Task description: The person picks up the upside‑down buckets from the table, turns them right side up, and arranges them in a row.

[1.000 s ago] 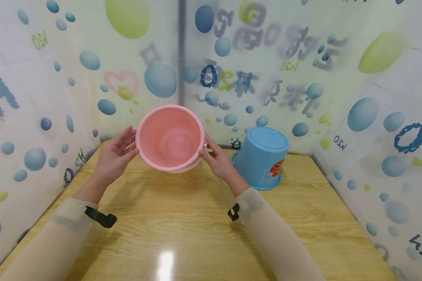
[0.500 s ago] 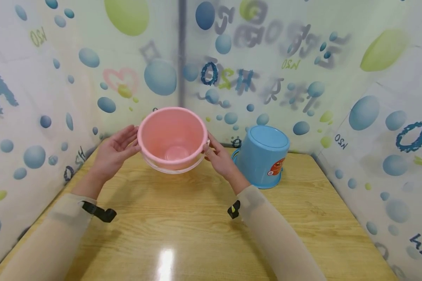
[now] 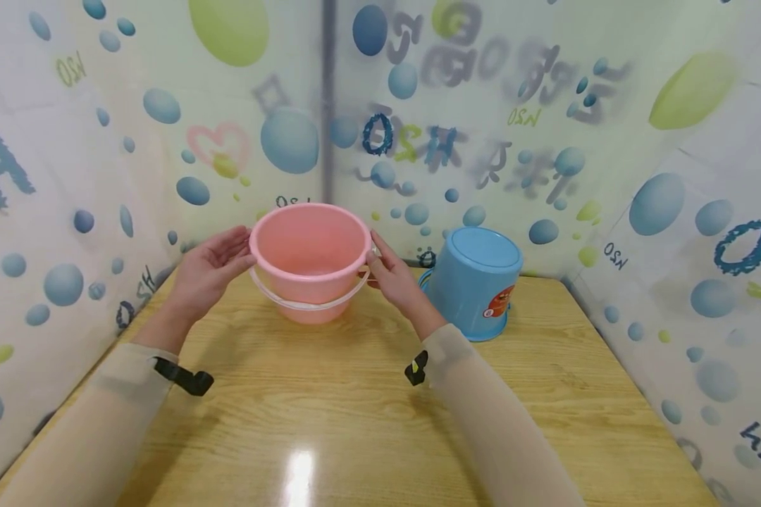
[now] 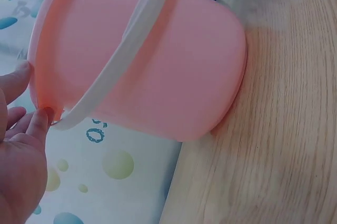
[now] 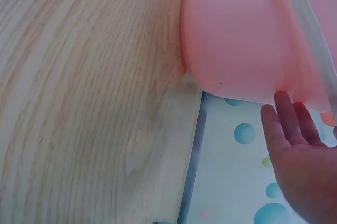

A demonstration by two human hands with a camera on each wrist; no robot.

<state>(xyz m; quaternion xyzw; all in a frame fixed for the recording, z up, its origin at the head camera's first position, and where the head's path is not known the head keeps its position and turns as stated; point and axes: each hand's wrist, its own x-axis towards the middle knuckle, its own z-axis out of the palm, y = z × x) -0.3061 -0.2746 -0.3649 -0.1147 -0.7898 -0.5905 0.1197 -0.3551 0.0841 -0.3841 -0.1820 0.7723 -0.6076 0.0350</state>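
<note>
A pink bucket (image 3: 311, 282) is held nearly upright at the back of the wooden table; its base looks at or very near the tabletop. Its white handle (image 3: 311, 305) hangs down across the front. My left hand (image 3: 209, 271) holds the rim at the left side, with thumb and fingertips (image 4: 39, 121) on it in the left wrist view. On the opposite side, my right hand (image 3: 396, 282) grips the rim, the thumb in front and other fingers (image 5: 287, 116) against the outer wall. An upside-down blue bucket (image 3: 472, 289) with a red sticker stands right of it.
The wooden table (image 3: 355, 408) reaches back to a patterned wall covering (image 3: 514, 63) with bubbles and letters, which also encloses both sides. Part of the blue bucket's handle (image 3: 425, 279) shows at its left.
The pink bucket has tipped from facing me to nearly upright and come down toward the tabletop. Its handle now hangs in front. Both hands stay at the rim; the blue bucket stands still.
</note>
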